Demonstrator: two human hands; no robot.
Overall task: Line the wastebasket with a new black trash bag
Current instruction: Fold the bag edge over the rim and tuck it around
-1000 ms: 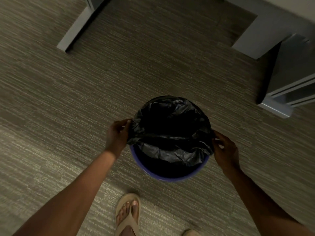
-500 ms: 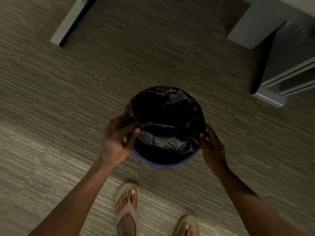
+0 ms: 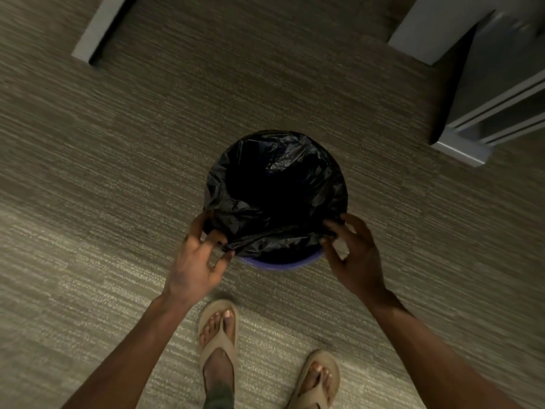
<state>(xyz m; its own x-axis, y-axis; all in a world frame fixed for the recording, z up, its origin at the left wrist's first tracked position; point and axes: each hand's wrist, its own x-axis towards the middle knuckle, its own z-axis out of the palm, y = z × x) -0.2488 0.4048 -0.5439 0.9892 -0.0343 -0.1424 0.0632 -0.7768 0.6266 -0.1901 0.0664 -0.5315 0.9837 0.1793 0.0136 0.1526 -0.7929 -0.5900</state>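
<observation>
A round blue wastebasket [image 3: 283,262] stands on the carpet in front of my feet, with only its near rim showing. A crinkled black trash bag [image 3: 250,219] sits in it, its mouth open and folded over the far and side rims. My left hand [image 3: 197,258] pinches the bag's near edge at the left side of the rim. My right hand [image 3: 354,255] pinches the same edge at the right side. Between my hands the bag's edge stretches just inside the near rim.
Grey-brown striped carpet [image 3: 118,172] lies all around. A grey cabinet [image 3: 498,107] with an open lower part stands at the right rear. A grey furniture leg [image 3: 97,31] rests on the floor at the upper left. My two feet in tan sandals [image 3: 219,335] stand just behind the basket.
Both hands have slid along the rim toward me, dragging the bag's edge nearer the front rim. Less blue rim shows now. The bag's mouth is wider open.
</observation>
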